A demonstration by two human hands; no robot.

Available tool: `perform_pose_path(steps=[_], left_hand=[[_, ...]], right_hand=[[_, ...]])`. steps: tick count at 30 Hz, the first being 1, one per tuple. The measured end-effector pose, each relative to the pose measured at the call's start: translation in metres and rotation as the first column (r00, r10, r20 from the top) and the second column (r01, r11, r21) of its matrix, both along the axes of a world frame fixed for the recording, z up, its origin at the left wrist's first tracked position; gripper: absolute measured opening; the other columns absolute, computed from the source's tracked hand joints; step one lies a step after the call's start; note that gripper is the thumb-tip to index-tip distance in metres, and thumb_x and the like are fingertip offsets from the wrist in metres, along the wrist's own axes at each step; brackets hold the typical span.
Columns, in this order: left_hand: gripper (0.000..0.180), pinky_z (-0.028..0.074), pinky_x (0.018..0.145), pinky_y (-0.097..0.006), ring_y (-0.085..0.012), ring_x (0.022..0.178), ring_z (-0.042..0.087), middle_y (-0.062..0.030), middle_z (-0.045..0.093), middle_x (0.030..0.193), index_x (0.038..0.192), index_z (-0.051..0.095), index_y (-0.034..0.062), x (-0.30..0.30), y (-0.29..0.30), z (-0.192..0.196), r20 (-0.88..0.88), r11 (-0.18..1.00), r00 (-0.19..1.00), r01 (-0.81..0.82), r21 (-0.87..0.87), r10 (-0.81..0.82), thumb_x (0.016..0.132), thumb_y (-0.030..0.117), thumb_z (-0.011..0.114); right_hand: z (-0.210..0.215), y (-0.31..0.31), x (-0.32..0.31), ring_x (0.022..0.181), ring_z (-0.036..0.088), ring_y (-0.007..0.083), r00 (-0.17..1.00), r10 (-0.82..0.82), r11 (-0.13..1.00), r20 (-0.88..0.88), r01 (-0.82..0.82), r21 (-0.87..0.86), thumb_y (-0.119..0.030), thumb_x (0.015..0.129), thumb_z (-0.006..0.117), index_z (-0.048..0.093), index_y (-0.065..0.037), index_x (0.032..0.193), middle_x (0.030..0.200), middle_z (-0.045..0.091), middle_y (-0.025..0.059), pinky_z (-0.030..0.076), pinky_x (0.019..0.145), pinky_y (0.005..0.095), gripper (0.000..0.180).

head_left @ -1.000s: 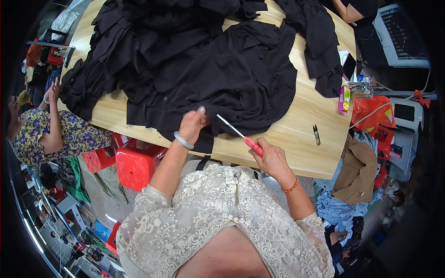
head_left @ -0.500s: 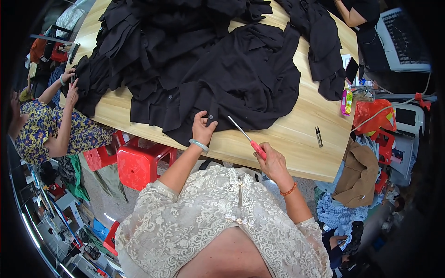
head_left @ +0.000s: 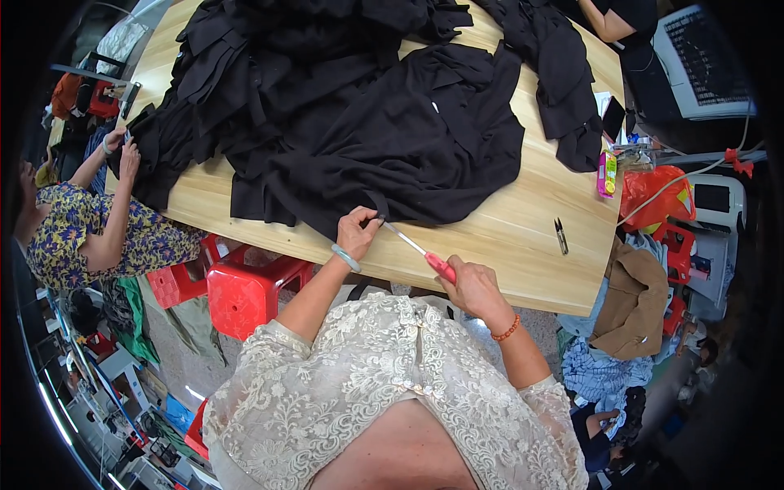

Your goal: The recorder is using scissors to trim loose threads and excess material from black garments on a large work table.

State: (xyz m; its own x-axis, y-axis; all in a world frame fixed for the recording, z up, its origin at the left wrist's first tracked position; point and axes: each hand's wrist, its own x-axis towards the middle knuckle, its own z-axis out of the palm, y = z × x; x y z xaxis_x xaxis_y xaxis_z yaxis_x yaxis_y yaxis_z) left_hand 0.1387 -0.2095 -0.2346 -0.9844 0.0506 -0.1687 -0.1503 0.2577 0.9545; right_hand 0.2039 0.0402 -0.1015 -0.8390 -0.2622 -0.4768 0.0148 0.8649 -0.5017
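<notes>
Close to the table's near edge, my left hand (head_left: 357,232) pinches the edge of a black garment (head_left: 400,147) between thumb and fingers. My right hand (head_left: 478,288) is wrapped round the red handle of a screwdriver-like tool (head_left: 439,266) with a long, thin metal shaft. The shaft points up and left, and its tip meets the cloth at my left fingertips. What exactly the tip touches there is too small to make out. The garment lies spread and wrinkled over the table, joined by a heap of other black clothes (head_left: 278,49) behind it.
Black thread snips (head_left: 561,236) lie on the wooden table (head_left: 523,261) at right, with a pink-and-yellow packet (head_left: 607,175) beyond. A co-worker's hands (head_left: 122,147) handle black cloth at left. Red stools (head_left: 242,296) stand below the left edge; a brown garment (head_left: 630,304) hangs at right.
My right hand has brought the tool left and down to my left fingertips. My left hand has gathered the garment's edge into a pinch; the button that showed beside it is out of sight.
</notes>
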Motion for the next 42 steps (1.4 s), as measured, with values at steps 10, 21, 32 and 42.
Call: perform_pose_path(steps=[10, 21, 32, 42], left_hand=[[0.008, 0.038, 0.057, -0.021, -0.0037, 0.065, 0.046, 0.0049, 0.056, 0.071, 0.086, 0.067, -0.0013, -0.001, -0.013, -0.009, -0.017, 1.000, 1.000, -0.011, -0.011, 0.011, 0.082, 0.005, 0.068], [0.013, 0.044, 0.065, -0.020, -0.0042, 0.070, 0.052, 0.0051, 0.062, 0.080, 0.094, 0.070, -0.0004, 0.011, -0.039, -0.045, 0.244, 0.983, 0.966, -0.125, 0.136, 0.089, 0.083, 0.006, 0.069], [0.018, 0.042, 0.058, -0.023, -0.0034, 0.064, 0.048, 0.0033, 0.056, 0.068, 0.088, 0.063, -0.0024, 0.017, -0.013, -0.004, 0.223, 0.976, 0.953, 0.215, -0.022, -0.205, 0.085, 0.014, 0.069], [0.030, 0.049, 0.061, -0.023, -0.0135, 0.071, 0.055, -0.0089, 0.054, 0.107, 0.109, 0.064, 0.0060, 0.004, -0.032, 0.017, -0.258, 0.961, 0.963, -0.137, -0.241, 0.073, 0.080, -0.002, 0.065]], right_hand=[[0.002, 0.007, 0.006, 0.076, 0.065, 0.0395, 0.995, -0.080, 0.996, 0.056, 0.082, -0.031, -0.030, 0.086, 0.065, 0.058, -0.005, 0.097, 0.076, 0.065, 0.0221, 0.050, 0.071, 0.0487, 0.029], [-0.072, 0.030, 0.007, 0.096, 0.059, 0.0366, 0.771, -0.587, 0.804, -0.245, 0.590, -0.071, -0.027, 0.088, 0.064, 0.052, -0.006, 0.113, 0.102, 0.062, 0.0181, 0.049, 0.080, 0.0484, 0.035], [-0.129, 0.116, -0.075, 0.104, 0.054, 0.0378, 0.600, -0.569, 0.557, -0.562, 0.784, 0.273, -0.030, 0.089, 0.064, 0.037, -0.012, 0.138, 0.111, 0.056, 0.0197, 0.044, 0.085, 0.0519, 0.059], [-0.168, 0.112, -0.054, 0.132, 0.035, 0.0366, 0.640, -0.353, 0.743, -0.682, 0.635, 0.211, -0.048, 0.077, 0.070, 0.030, -0.012, 0.147, 0.146, 0.034, 0.0194, 0.026, 0.109, 0.0526, 0.088]])
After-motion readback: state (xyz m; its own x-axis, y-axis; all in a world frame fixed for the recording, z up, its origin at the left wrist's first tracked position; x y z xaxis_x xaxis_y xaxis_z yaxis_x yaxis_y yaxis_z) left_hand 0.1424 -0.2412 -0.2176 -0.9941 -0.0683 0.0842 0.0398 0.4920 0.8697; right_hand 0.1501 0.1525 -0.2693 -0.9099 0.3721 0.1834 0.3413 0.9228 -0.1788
